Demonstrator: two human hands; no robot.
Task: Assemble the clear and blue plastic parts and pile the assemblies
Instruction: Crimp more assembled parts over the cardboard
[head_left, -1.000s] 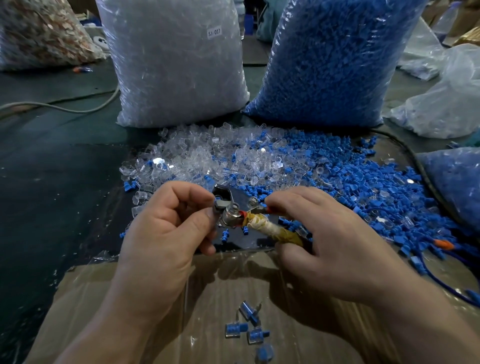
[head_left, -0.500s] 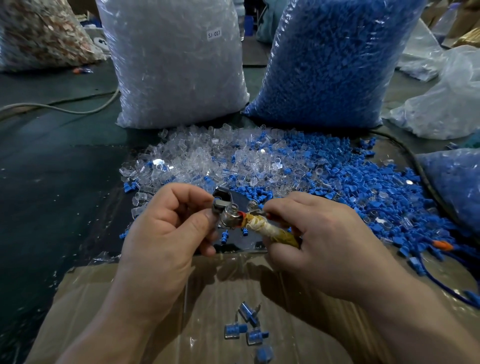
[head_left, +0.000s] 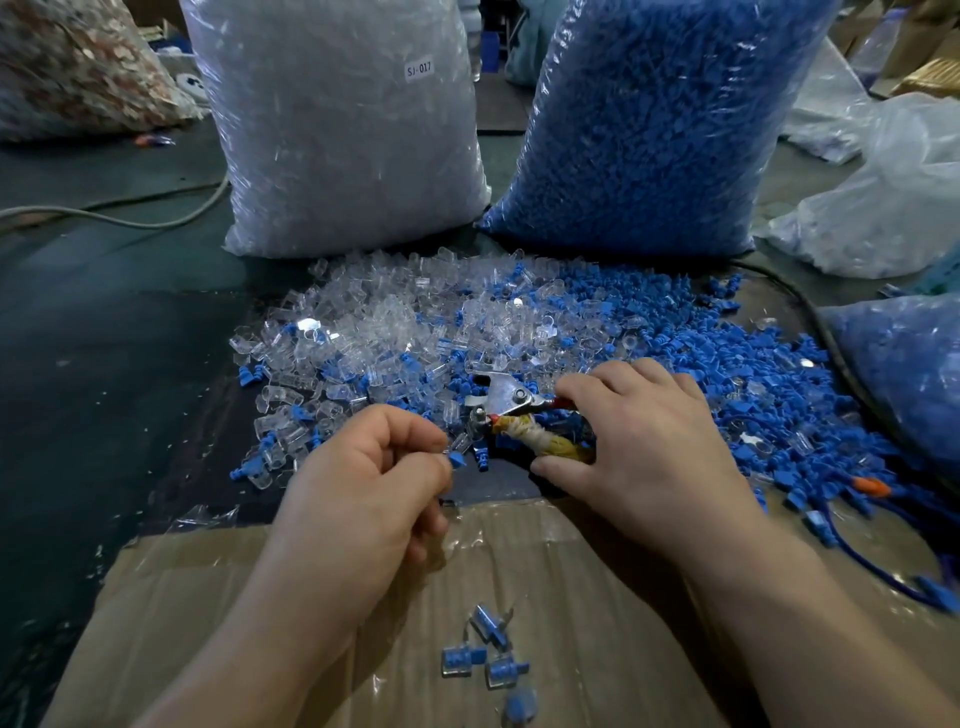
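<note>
Clear parts (head_left: 384, 322) and blue parts (head_left: 717, 364) are dumped in one big loose heap right in front of you. Clear is mostly on the left, blue mostly on the right, and they're mixed where they meet.

Your left hand (head_left: 363, 483) has its fingers curled in, thumb and forefinger pinching a small blue piece (head_left: 457, 460) at the near edge of the heap. Can't tell if there's a clear shell on it.

Your right hand (head_left: 644, 447) is curled over a metal hand tool (head_left: 501, 397). The fingers sit on top across the red handle, and the thumb is down by the handle wrapped in yellowish tape. The tool's head points left toward the pinched piece, close by it.

A few finished assemblies (head_left: 460, 661) lie in a little cluster on the taped cardboard (head_left: 166, 597), near you and between your forearms. Behind the heap, a bag of clear parts (head_left: 337, 135) and a bag of blue parts (head_left: 649, 119) stand side by side.
</note>
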